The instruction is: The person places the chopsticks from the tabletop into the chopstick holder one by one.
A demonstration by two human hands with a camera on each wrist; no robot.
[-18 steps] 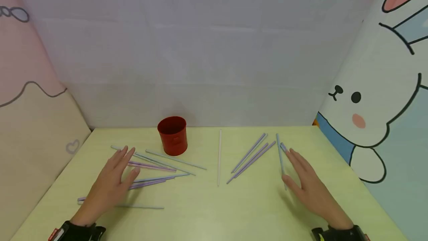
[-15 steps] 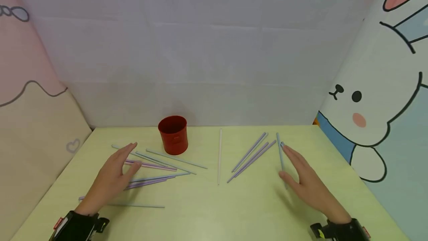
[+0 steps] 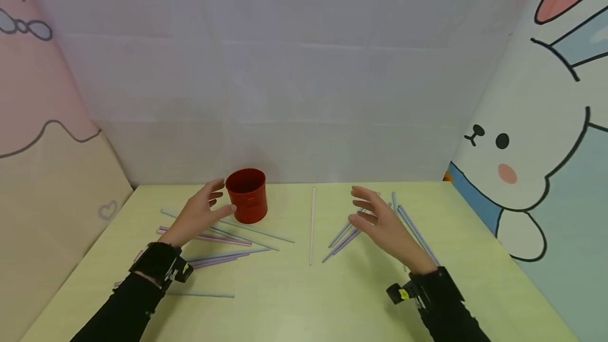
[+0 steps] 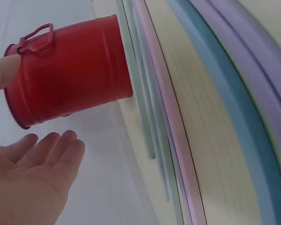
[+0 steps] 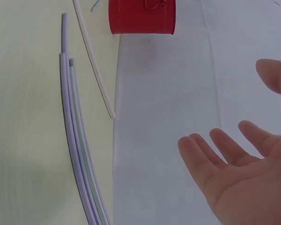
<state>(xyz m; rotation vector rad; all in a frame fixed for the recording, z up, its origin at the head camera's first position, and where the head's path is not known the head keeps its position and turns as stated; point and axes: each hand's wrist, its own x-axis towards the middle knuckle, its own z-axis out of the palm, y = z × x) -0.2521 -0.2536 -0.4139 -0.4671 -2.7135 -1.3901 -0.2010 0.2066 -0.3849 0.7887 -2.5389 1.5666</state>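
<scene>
A small red metal bucket (image 3: pixel 249 206) with a wire handle stands at the back of the table, left of centre. My left hand (image 3: pixel 196 216) hovers just left of it, fingers loosely bent and thumb close to its side; in the left wrist view a gap shows between the fingers and the bucket (image 4: pixel 70 70). Nothing is held there. My right hand (image 3: pixel 387 227) is raised over purple sticks (image 3: pixel 338 246) on the right, fingers relaxed and spread from the thumb, holding nothing. Beneath my left hand and forearm lie green, pink (image 4: pixel 171 108), blue and purple sticks, partly hidden.
One whitish-pink stick (image 3: pixel 312 226) lies alone mid-table, pointing away from me. Further right, bluish sticks (image 3: pixel 418 231) are partly covered by my right arm. A pale stick (image 3: pixel 204 294) lies near the front left. White, pink and rabbit-patterned panels (image 3: pixel 527 173) enclose the table.
My left hand has moved forward and right, from over the left sticks to beside the bucket. My right hand has moved left, away from the bluish sticks. The bucket and sticks appear unmoved.
</scene>
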